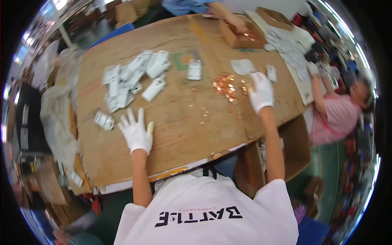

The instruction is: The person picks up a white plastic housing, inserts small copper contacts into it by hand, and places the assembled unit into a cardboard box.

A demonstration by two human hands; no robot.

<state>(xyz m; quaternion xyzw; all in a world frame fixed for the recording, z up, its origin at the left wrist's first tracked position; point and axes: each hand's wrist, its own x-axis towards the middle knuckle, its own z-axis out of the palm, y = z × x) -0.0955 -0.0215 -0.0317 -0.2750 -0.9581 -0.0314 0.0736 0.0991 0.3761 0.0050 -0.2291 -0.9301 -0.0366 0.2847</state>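
My left hand, in a white glove with a yellowish thumb tip, lies open with fingers spread on the cardboard-covered table. It holds nothing; beside it is a small white packet. My right hand, gloved in white too, rests palm down with its fingers stretched out close together. A few small copper-coloured metal pieces lie against its thumb side. Left of these is a larger pile of the same pieces. The undersides of the right fingers are hidden.
A heap of white packets covers the table's left part; a single packet stands in the middle. Another white packet and a white flat piece lie beyond my right hand. Across the table, a person's hand reaches into a cardboard box.
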